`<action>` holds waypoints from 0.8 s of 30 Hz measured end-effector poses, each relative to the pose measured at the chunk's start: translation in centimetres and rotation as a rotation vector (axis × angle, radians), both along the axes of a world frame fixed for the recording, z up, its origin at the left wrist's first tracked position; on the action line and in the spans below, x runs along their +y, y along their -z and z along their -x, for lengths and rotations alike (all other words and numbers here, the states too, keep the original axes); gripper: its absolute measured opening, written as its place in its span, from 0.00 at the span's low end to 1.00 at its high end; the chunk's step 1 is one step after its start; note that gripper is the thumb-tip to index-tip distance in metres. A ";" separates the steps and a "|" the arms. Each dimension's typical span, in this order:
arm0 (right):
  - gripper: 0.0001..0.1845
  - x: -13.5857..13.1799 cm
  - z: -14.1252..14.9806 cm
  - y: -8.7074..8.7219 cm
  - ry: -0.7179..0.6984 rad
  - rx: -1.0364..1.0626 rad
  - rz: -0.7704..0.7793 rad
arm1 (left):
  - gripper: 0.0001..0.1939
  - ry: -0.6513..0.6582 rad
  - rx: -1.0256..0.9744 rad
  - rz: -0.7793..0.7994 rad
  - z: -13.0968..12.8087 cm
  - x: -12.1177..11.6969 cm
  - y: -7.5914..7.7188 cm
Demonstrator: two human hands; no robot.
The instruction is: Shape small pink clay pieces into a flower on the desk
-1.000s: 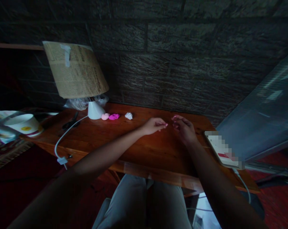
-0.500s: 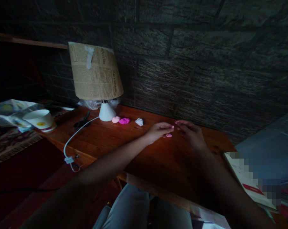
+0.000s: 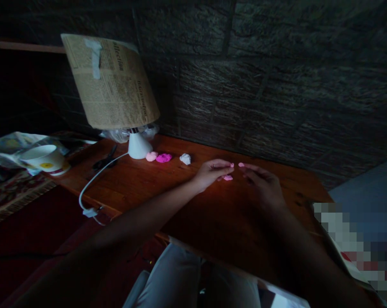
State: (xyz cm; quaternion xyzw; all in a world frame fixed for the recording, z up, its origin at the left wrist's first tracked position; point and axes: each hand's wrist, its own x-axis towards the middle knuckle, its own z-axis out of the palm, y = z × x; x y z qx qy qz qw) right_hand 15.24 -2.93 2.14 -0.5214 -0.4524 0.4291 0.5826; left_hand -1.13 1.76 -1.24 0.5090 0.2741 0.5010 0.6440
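Note:
My left hand point(image 3: 212, 171) rests on the wooden table point(image 3: 167, 192) with its fingers stretched flat, fingertips touching a small pink piece point(image 3: 228, 177). Just to the right, my right hand point(image 3: 260, 182) lies palm down with fingers extended, its fingertips almost meeting those of the left hand. Neither hand grips anything. Farther back on the table lie a pale pink lump point(image 3: 151, 156), a bright pink lump point(image 3: 163, 158) and a white lump point(image 3: 185, 158).
A lamp point(image 3: 116, 90) with a newspaper shade stands at the back left, its white cord point(image 3: 93, 184) trailing over the table edge. Scissors point(image 3: 106, 160) lie beside it. A paper cup point(image 3: 42, 158) sits far left. A book point(image 3: 347, 244) lies at right. A stone wall stands behind.
Both hands came down from a raised pinch to lie flat on the table, and the small pink piece now lies on the wood. The camera view shifted rightward.

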 end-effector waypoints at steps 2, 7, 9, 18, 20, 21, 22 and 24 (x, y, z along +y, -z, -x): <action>0.17 0.1 0.1 0.2 -0.025 -0.008 0.009 | 0.19 0.003 0.013 -0.004 0.0 0.0 0.0; 0.18 0.1 0.2 0.7 -0.065 -0.052 -0.008 | 0.18 -0.016 0.024 -0.030 -0.1 0.2 0.2; 0.19 0.1 0.2 0.8 -0.055 -0.064 -0.006 | 0.17 -0.022 0.026 -0.038 -0.1 0.2 0.3; 0.21 0.3 0.0 1.2 -0.081 -0.072 -0.004 | 0.18 -0.009 0.022 -0.074 -0.1 0.0 0.4; 0.21 0.3 -0.1 1.3 -0.095 -0.101 -0.013 | 0.18 -0.012 0.015 -0.084 -0.1 0.0 0.4; 0.20 0.3 -0.1 1.4 -0.099 -0.116 -0.021 | 0.18 -0.016 0.014 -0.088 -0.1 0.0 0.4; 0.20 0.3 -0.1 1.4 -0.101 -0.127 -0.030 | 0.18 -0.021 0.016 -0.089 -0.1 0.0 0.4; 0.19 0.3 -0.1 1.5 -0.100 -0.145 -0.047 | 0.18 -0.029 0.021 -0.087 -0.1 0.0 0.3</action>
